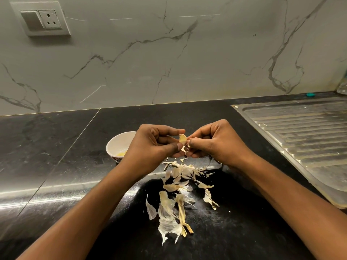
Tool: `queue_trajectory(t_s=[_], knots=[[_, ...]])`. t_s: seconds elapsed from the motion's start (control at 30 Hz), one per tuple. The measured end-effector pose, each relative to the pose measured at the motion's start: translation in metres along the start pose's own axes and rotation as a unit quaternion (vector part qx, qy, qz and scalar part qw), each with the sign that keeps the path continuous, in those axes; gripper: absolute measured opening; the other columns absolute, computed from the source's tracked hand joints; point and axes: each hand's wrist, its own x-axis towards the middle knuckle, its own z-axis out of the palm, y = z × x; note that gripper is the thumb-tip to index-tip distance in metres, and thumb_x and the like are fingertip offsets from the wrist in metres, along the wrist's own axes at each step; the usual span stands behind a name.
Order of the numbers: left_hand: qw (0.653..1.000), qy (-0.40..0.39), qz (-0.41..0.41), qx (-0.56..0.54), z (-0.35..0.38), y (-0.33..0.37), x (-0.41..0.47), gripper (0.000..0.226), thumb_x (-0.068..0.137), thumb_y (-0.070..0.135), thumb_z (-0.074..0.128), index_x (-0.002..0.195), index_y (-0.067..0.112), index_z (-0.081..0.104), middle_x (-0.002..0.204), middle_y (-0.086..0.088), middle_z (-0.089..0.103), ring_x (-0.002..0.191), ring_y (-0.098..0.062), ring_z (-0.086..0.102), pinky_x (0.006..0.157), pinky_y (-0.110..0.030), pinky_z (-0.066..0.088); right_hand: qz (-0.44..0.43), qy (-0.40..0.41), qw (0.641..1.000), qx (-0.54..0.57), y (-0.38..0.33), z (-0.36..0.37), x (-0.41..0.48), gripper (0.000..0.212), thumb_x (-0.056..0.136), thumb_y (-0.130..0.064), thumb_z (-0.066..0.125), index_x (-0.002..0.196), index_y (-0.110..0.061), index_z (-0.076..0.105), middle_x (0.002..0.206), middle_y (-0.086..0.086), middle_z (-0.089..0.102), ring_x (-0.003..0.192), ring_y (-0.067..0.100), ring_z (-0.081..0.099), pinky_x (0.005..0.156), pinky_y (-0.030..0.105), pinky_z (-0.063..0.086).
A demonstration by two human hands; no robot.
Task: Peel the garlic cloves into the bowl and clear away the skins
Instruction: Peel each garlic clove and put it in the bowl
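Observation:
A pale yellow garlic clove [182, 139] is held above the black counter between both hands. My left hand [154, 145] pinches it between thumb and forefinger. My right hand [216, 141] pinches a strip of skin at the clove's right side. A small white bowl [117, 141] stands just left of my left hand, partly hidden by it, with something yellowish inside. Papery garlic skins [178, 194] lie scattered on the counter below the hands, towards me.
A steel sink drainboard [304, 134] fills the right side of the black counter [56, 156]. A marble wall with a switch and socket plate [40, 19] stands behind. A small teal cap [310, 94] lies at the back right.

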Motion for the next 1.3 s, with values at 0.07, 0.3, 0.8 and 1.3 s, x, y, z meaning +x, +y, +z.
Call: queue_trajectory(t_s=[0.07,0.3,0.8,1.3], knots=[[1.000,-0.002,-0.001,-0.002,-0.0009,0.0003,0.0001,0.035,0.090,-0.007,0.073,0.123,0.003,0.072,0.098,-0.011,0.082,0.089,-0.027,0.080,0.077,-0.031,0.066,0.005,-0.012,1.000,0.004,-0.0011,-0.0012,0.0004,0.006,0.094,-0.005,0.077,0.095,-0.002,0.081,0.086,0.013,0.081,0.081,0.029,0.080,0.069,0.028,0.065],[1.000,-0.004,0.005,0.008,-0.0012,0.0008,-0.0003,0.035,0.089,-0.005,0.074,0.123,0.004,0.073,0.098,-0.011,0.081,0.089,-0.026,0.080,0.078,-0.033,0.066,0.001,-0.041,0.999,0.006,-0.0010,-0.0038,0.0010,0.007,0.094,-0.006,0.076,0.097,-0.002,0.081,0.088,0.013,0.081,0.084,0.028,0.080,0.072,0.029,0.066],[1.000,-0.008,-0.004,-0.029,-0.0008,0.0028,-0.0013,0.035,0.088,-0.010,0.073,0.122,0.001,0.072,0.099,-0.014,0.081,0.091,-0.030,0.080,0.079,-0.034,0.066,-0.021,-0.022,1.000,-0.006,-0.0018,-0.0041,-0.0005,0.007,0.093,-0.004,0.077,0.096,0.000,0.081,0.086,0.012,0.081,0.081,0.029,0.080,0.072,0.031,0.066],[1.000,-0.009,-0.002,-0.023,0.0021,0.0026,-0.0018,0.035,0.088,-0.010,0.073,0.120,0.003,0.073,0.099,-0.014,0.081,0.090,-0.029,0.080,0.077,-0.032,0.066,-0.029,0.006,0.999,-0.018,-0.0003,0.0000,-0.0024,0.005,0.092,-0.003,0.077,0.090,0.000,0.081,0.080,0.013,0.080,0.076,0.032,0.079,0.072,0.040,0.068]])
